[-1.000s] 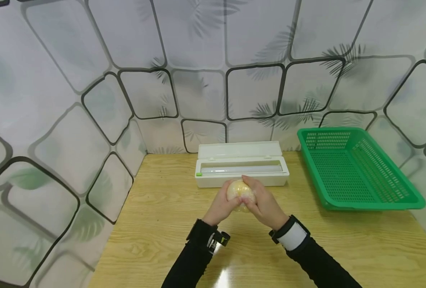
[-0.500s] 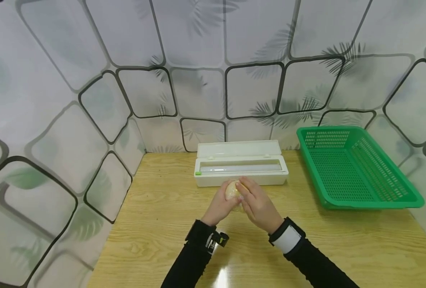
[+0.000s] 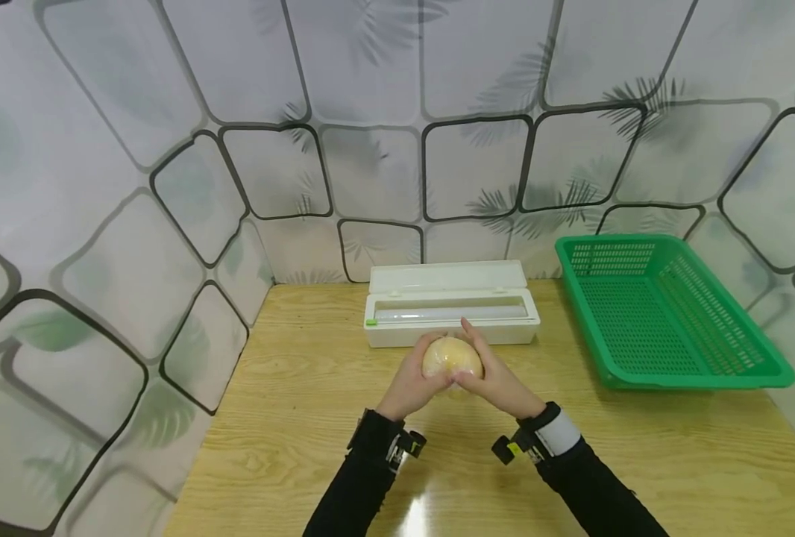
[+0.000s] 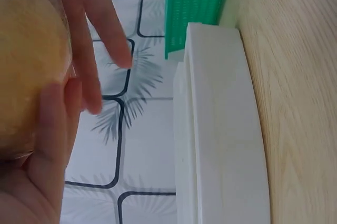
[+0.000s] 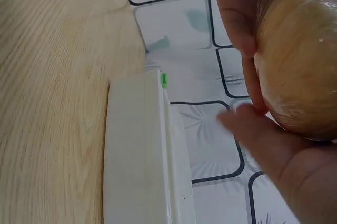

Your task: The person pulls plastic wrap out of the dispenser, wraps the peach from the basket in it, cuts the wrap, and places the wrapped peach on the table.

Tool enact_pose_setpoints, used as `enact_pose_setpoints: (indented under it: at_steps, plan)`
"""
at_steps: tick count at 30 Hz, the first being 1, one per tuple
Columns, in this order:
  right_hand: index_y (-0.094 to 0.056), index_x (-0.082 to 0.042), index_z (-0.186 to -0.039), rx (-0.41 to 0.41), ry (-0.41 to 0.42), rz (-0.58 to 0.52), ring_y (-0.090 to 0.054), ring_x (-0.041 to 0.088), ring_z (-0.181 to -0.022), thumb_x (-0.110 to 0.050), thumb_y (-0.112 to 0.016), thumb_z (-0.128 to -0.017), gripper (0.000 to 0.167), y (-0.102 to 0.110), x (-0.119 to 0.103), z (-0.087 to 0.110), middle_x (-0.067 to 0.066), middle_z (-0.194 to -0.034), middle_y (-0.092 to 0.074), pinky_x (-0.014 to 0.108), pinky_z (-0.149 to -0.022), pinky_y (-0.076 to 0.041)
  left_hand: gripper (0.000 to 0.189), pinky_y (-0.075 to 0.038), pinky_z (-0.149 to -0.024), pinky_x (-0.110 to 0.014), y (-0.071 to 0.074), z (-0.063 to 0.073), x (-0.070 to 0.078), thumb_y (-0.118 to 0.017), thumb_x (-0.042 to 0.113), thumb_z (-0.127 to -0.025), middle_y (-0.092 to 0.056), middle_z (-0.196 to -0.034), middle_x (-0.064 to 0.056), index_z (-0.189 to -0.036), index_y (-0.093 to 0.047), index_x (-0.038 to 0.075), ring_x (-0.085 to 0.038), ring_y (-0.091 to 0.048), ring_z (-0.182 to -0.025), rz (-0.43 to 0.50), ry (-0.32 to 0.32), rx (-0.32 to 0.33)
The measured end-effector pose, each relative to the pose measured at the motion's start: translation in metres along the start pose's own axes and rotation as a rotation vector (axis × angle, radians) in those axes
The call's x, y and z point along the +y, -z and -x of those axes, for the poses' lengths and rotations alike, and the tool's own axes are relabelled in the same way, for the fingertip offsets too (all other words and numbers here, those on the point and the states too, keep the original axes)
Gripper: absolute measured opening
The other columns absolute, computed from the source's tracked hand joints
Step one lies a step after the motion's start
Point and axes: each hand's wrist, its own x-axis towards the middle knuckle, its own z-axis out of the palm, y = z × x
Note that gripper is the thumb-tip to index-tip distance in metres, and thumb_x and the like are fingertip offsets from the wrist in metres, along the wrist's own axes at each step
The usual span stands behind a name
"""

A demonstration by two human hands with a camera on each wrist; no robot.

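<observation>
A round yellow-tan bread bun (image 3: 453, 358), tightly wrapped in glossy cling film, is held up between both hands over the table. My left hand (image 3: 412, 379) grips its left side, thumb at the near edge. At the right side is my right hand (image 3: 500, 382), its thumb touching the near edge of the bun and its fingers extended, the index pointing up and away. The left wrist view shows those right-hand fingers (image 4: 108, 27) straight and spread beside the bun. In the right wrist view the wrapped bun (image 5: 300, 61) sits against the right palm.
Behind the hands stands a white cling film dispenser (image 3: 451, 335), lid raised, a roll inside and a green slider (image 3: 371, 323) at its left. A green plastic basket (image 3: 699, 384) sits at the right on the wooden table (image 3: 290, 447). Patterned walls (image 3: 371, 175) enclose the back and sides.
My right hand, earlier folded over the bun's right side, has swung outward with its fingers straightened, uncovering more of the bun. My left hand keeps its grip in nearly the same place.
</observation>
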Motion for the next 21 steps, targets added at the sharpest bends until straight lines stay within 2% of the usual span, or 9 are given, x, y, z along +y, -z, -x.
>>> enact_pose_setpoints:
  at_steps: [2, 5, 7, 10, 14, 21]
  plan:
    - [-0.007, -0.003, -0.141, -0.020, -0.063, -0.001, -0.039, 0.034, -0.113, -0.014, -0.055, -0.088, 0.072, 0.001, 0.002, 0.000, 0.022, -0.138, -0.021, 0.027, -0.080, -0.043, 0.061, -0.046, -0.065, -0.026, 0.000, -0.002, -0.009, -0.061, 0.009, -0.075, -0.045, -0.118, -0.016, -0.130, -0.036, 0.002, -0.019, -0.049, -0.087, -0.065, -0.025, 0.008]
    - [-0.022, 0.005, -0.136, -0.011, -0.064, 0.065, -0.049, 0.027, -0.098, -0.014, -0.054, -0.088, 0.061, -0.001, -0.005, 0.002, 0.023, -0.122, -0.041, 0.028, -0.073, -0.047, 0.062, -0.045, -0.071, -0.028, 0.001, -0.006, -0.022, -0.064, 0.016, -0.074, -0.044, -0.125, -0.010, -0.130, -0.040, 0.007, -0.020, -0.048, -0.098, -0.172, -0.086, 0.016]
    - [-0.029, 0.007, -0.131, 0.009, -0.044, 0.110, -0.051, 0.023, -0.089, -0.011, -0.054, -0.088, 0.053, -0.003, -0.013, 0.003, 0.020, -0.110, -0.049, 0.028, -0.068, -0.048, 0.061, -0.045, -0.072, -0.028, 0.002, -0.007, -0.024, -0.064, 0.019, -0.074, -0.043, -0.128, -0.008, -0.130, -0.041, 0.009, -0.020, -0.048, -0.101, -0.211, -0.132, 0.014]
    - [-0.034, 0.009, -0.127, 0.018, -0.023, 0.142, -0.052, 0.018, -0.080, -0.007, -0.052, -0.088, 0.046, -0.005, -0.028, 0.004, 0.016, -0.098, -0.052, 0.028, -0.064, -0.048, 0.058, -0.046, -0.072, -0.027, 0.003, -0.008, -0.024, -0.064, 0.020, -0.076, -0.042, -0.129, -0.008, -0.129, -0.043, 0.010, -0.019, -0.048, -0.103, -0.202, -0.192, -0.001]
    - [-0.035, 0.011, -0.125, 0.003, 0.004, 0.162, -0.053, 0.015, -0.077, -0.005, -0.050, -0.089, 0.042, -0.004, -0.032, 0.005, 0.015, -0.094, -0.053, 0.027, -0.062, -0.048, 0.053, -0.047, -0.069, -0.026, 0.001, -0.007, -0.024, -0.062, 0.017, -0.079, -0.044, -0.127, -0.010, -0.128, -0.044, 0.008, -0.020, -0.049, -0.098, -0.182, -0.245, -0.008]
    - [-0.037, 0.012, -0.122, -0.012, 0.037, 0.177, -0.053, 0.012, -0.073, -0.004, -0.048, -0.089, 0.038, -0.002, -0.032, 0.006, 0.014, -0.091, -0.054, 0.028, -0.059, -0.048, 0.044, -0.046, -0.065, -0.024, -0.001, -0.005, -0.024, -0.059, 0.017, -0.083, -0.047, -0.120, -0.014, -0.124, -0.045, 0.003, -0.019, -0.051, -0.089, -0.235, -0.346, -0.003]
